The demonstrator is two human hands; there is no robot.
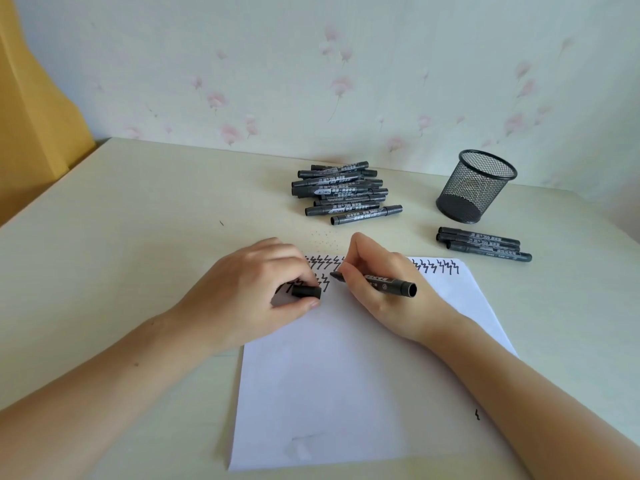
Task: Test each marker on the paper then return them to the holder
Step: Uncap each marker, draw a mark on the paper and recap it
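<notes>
My right hand point(384, 282) grips an uncapped black marker point(391, 283), its tip close to the top of the white paper point(346, 393) beside rows of black zigzag marks point(440, 266). My left hand point(256, 289) rests on the paper's upper left and pinches the black cap point(306, 291) between thumb and fingers. A pile of several black markers point(343, 192) lies at the back of the table. Three more markers point(485, 244) lie to the right, just in front of the black mesh holder point(476, 185), which looks empty.
The cream table point(121, 237) stands against a floral wallpapered wall. A yellow curtain point(31, 116) hangs at the far left. A small ink squiggle point(477, 414) marks the table right of the paper.
</notes>
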